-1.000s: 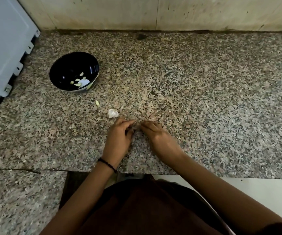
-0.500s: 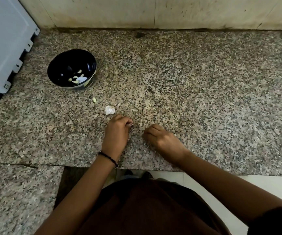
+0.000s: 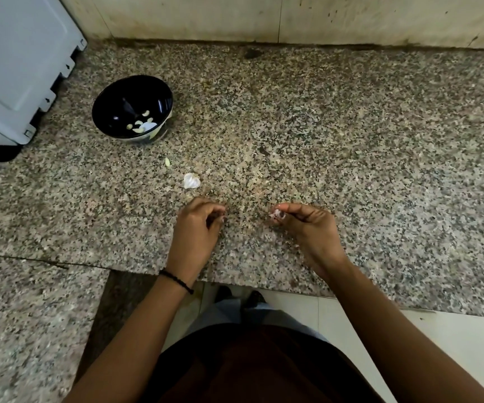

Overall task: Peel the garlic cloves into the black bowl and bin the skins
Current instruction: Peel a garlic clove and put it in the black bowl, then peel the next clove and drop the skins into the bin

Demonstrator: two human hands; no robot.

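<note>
While my right hand [image 3: 307, 225] pinches a pale scrap [image 3: 276, 213], probably skin for binning, my left hand [image 3: 198, 225] curls, round what I cannot tell.

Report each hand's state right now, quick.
Left hand: fingers curled over the counter; cannot tell whether it holds anything.
Right hand: closed, pinching a small pale garlic piece at its fingertips.
</note>
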